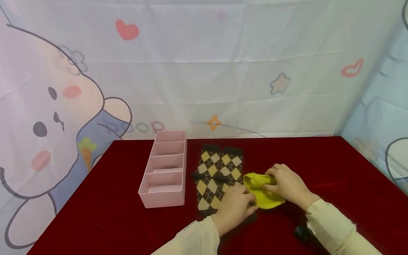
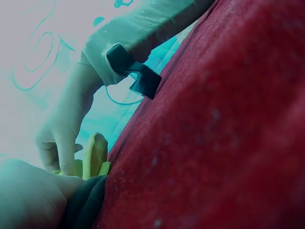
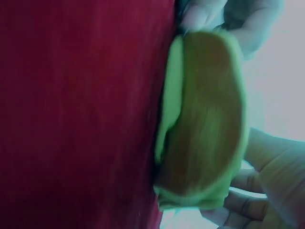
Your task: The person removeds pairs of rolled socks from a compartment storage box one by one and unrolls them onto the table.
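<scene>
A person's two hands met at a folded yellow cloth [image 1: 269, 199] on a red-covered table [image 1: 105, 216], the cloth at the clock's centre. From between two and three o'clock, the right hand [image 1: 288, 182] pinched its folded edge in a firm grip, apparently to stop the fold springing loose. At eight, the left hand [image 1: 234, 207] touched the cloth, seemingly bracing it; whether its grip pinched or merely pressed could not be told. Argyle socks [image 1: 216, 177] lay flat between nine and ten, presumably to avoid creasing; beyond stood a divided pink box [image 1: 164, 199], compartments upward.
</scene>
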`<state>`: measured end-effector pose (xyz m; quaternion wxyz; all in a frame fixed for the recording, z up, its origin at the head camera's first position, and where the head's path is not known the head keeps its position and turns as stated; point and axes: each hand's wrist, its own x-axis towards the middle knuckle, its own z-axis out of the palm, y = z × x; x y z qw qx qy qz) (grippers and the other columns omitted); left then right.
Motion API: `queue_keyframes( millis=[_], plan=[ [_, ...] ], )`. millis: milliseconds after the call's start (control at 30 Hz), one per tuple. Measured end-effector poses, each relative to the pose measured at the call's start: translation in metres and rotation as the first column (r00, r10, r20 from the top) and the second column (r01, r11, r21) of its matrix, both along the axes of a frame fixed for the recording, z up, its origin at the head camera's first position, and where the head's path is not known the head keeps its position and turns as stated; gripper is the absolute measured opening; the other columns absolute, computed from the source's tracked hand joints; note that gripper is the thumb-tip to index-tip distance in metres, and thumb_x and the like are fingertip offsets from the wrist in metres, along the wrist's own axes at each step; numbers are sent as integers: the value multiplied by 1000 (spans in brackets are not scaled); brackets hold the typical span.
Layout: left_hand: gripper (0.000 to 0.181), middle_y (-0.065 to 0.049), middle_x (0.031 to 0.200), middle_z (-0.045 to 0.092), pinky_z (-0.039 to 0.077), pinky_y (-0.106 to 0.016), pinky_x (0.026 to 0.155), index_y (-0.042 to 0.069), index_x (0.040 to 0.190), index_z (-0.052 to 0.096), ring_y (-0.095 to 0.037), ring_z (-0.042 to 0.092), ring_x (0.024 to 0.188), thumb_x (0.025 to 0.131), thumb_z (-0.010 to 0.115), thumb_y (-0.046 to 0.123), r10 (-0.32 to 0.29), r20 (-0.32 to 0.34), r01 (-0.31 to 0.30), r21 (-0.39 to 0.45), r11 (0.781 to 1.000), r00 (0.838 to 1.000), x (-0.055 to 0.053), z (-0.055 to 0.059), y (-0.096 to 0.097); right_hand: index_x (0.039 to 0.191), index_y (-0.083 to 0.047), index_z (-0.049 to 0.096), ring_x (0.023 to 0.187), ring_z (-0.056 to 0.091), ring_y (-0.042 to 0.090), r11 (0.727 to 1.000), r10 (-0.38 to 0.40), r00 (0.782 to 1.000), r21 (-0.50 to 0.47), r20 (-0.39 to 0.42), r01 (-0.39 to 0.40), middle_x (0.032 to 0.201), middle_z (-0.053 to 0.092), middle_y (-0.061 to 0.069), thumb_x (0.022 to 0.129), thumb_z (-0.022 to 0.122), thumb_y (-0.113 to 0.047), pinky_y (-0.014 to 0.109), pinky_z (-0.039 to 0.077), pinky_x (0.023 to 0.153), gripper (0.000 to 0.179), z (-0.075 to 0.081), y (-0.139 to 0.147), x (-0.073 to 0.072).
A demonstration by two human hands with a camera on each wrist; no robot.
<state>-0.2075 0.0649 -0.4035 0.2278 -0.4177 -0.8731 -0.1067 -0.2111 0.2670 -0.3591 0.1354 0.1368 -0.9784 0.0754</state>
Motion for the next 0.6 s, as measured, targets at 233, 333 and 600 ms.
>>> queue_keyframes(
  millis=[233, 333, 600],
  plan=[
    [13, 11, 86, 60, 36, -15, 68, 28, 87, 73, -5, 51, 80, 84, 71, 41, 8, 14, -8, -32, 999, 1000, -1, -1, 0, 95, -4, 71, 83, 55, 21, 998, -4, 1000, 59, -3, 5, 91, 64, 6, 78, 78, -32, 34, 51, 71, 34, 10, 1, -16],
    [13, 11, 86, 60, 36, -15, 68, 29, 87, 73, -5, 51, 80, 85, 70, 41, 16, 12, -15, -51, 999, 1000, 0, 0, 0, 96, -4, 71, 84, 55, 21, 999, -7, 1000, 43, 10, 6, 91, 64, 6, 78, 78, -32, 35, 51, 72, 33, 12, 2, -23],
    [12, 12, 86, 59, 37, -15, 70, 29, 87, 73, -4, 51, 80, 85, 70, 41, 11, 15, -10, -51, 999, 1000, -1, 0, 0, 99, -4, 71, 87, 56, 25, 1000, -18, 1000, -12, 21, 18, 93, 63, 10, 81, 76, -24, 38, 53, 75, 28, 13, -1, -38]
  ],
)
